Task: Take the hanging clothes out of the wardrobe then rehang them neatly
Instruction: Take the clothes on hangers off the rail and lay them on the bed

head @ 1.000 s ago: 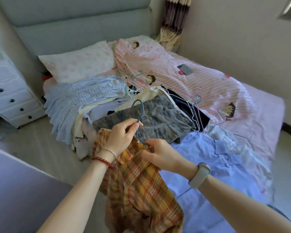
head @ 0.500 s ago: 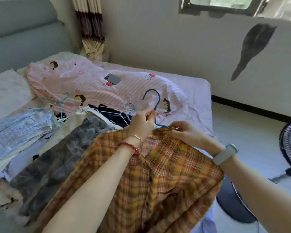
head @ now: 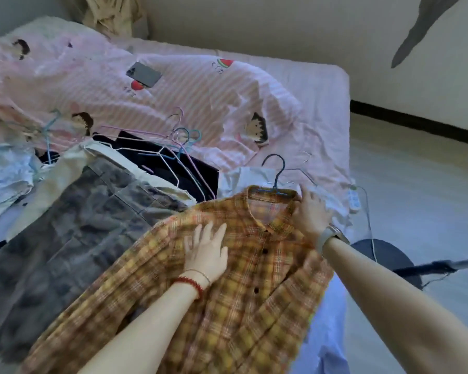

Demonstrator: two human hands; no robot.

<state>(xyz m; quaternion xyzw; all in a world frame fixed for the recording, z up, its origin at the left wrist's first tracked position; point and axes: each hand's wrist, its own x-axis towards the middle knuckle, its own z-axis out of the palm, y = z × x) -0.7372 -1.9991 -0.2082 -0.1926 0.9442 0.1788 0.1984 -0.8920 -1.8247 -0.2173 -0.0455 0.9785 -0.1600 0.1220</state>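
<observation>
An orange plaid shirt (head: pixel 257 271) lies spread on the bed with a blue hanger (head: pixel 276 176) inside its collar, hook pointing away from me. My left hand (head: pixel 206 249) rests flat on the shirt's chest, fingers apart. My right hand (head: pixel 310 209) grips the right side of the collar by the hanger's shoulder. A grey mottled garment (head: pixel 73 225) lies to the left of the shirt. Several empty wire hangers (head: pixel 179 147) lie on a black garment (head: pixel 170 163) behind it.
A pink striped quilt (head: pixel 173 98) covers the bed, with a phone (head: pixel 143 74) on it. Pale blue clothes (head: pixel 3 168) are piled at the left. A fan base (head: pixel 387 257) and a white power strip (head: pixel 354 198) sit at the bed's right edge, floor beyond.
The shirt went from held up by the hanger to laid flat on the bed. My left hand let go of the hook and now presses the chest. My view swung right.
</observation>
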